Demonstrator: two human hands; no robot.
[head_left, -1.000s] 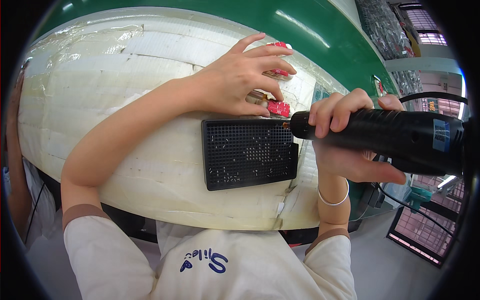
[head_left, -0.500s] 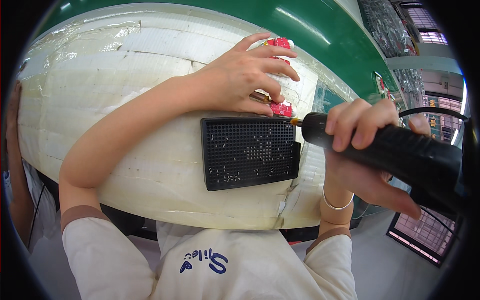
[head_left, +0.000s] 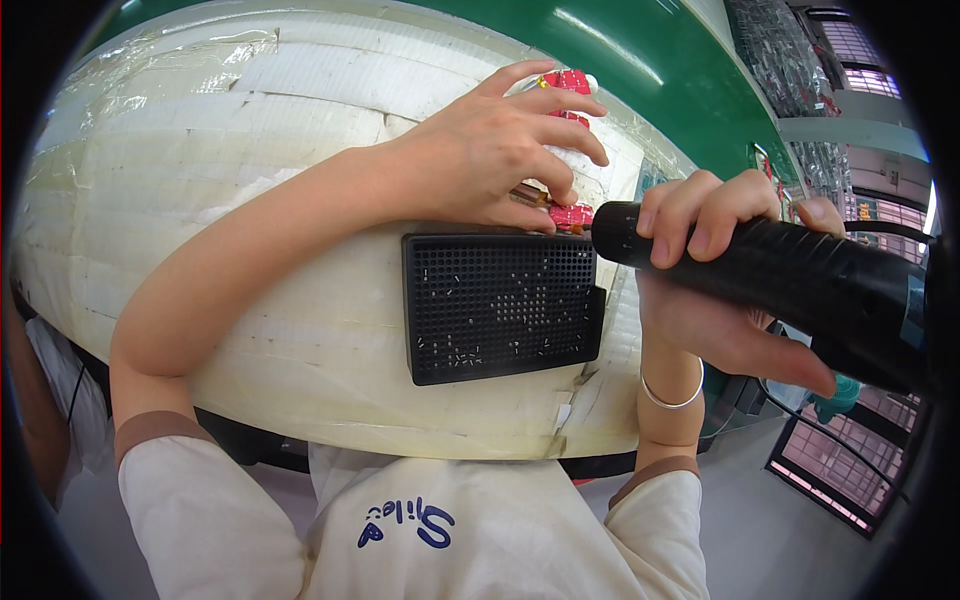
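Observation:
My left hand rests on the covered tabletop, thumb and forefinger closed on a small red part with a brownish piece behind it; its other fingers are spread. Past those fingers lies another red part with a white end. My right hand grips a black electric screwdriver held almost level. The driver's nose is at the right end of the held red part, and its bit is mostly hidden there. Just below sits a black perforated tray with many tiny screws in and on it.
Clear tape and pale sheets cover the curved table, and a green surface borders its far side. The driver's black cable leaves at the right. Another person's arm shows at the left edge.
The screwdriver's nose has moved from above the tray's far right corner up and left to the red part. My left hand has shifted slightly right with that part.

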